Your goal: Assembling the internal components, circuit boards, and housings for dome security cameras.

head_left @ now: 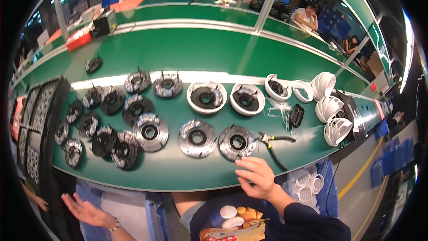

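My right hand (257, 177) hovers at the table's front edge with its fingers apart and nothing in them. Its fingertips are close to the lower rim of a round silver disc part (236, 143) with a black hub; whether they touch it I cannot tell. Beside that disc lies a pair of pliers (269, 143) with black and yellow handles, jaws apart. My left hand (89, 212), spread and holding nothing, is in front of the table at the lower left. Two similar silver discs (197, 138) lie further left on the green table (178, 176).
Several black round parts (104, 140) crowd the table's left half. White round housings (206, 98) stand behind, with stacked white shells (337, 131), a black oblong part (296, 116) and white clippings (279, 107) at right. A black rack (42, 116) borders the left end. People work beyond.
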### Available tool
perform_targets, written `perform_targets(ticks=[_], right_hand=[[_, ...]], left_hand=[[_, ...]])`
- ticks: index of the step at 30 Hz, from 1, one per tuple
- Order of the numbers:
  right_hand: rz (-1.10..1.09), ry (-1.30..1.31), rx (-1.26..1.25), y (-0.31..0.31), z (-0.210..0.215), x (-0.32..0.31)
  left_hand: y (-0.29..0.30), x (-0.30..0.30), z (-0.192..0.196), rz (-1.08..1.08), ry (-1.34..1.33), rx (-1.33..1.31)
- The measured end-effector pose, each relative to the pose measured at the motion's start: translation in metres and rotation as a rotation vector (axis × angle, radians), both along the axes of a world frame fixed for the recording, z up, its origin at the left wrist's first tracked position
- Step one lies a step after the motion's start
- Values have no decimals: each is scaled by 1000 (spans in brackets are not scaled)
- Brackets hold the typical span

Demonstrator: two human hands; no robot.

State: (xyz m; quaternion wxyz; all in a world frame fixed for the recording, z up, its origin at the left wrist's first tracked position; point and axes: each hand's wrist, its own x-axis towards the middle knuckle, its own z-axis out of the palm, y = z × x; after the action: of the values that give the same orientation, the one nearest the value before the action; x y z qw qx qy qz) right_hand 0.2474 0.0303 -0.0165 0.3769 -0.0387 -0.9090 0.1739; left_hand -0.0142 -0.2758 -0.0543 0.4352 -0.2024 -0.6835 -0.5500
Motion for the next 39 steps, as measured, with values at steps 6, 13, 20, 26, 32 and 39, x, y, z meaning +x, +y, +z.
perform_targets(ticks=[6,13,20,26,32,39], right_hand=[[-150,-39,143,85,14,0],[-456,-41,-57,185,-26,-8],[-391,-106,-483,181,-33,-28],[-395,-66,-482,196,-54,-31],[-268,11,-1092,210,-61,-37],[-136,156,-1578,211,-52,-36]], left_hand=[[160,11,66,-842,-314,-256],[303,-19,75,-893,-121,-850],[364,-47,49,-794,-139,-1219],[393,-58,39,-787,-235,-1452],[402,-60,31,-785,-235,-1511],[406,-62,15,-803,-290,-1457]])
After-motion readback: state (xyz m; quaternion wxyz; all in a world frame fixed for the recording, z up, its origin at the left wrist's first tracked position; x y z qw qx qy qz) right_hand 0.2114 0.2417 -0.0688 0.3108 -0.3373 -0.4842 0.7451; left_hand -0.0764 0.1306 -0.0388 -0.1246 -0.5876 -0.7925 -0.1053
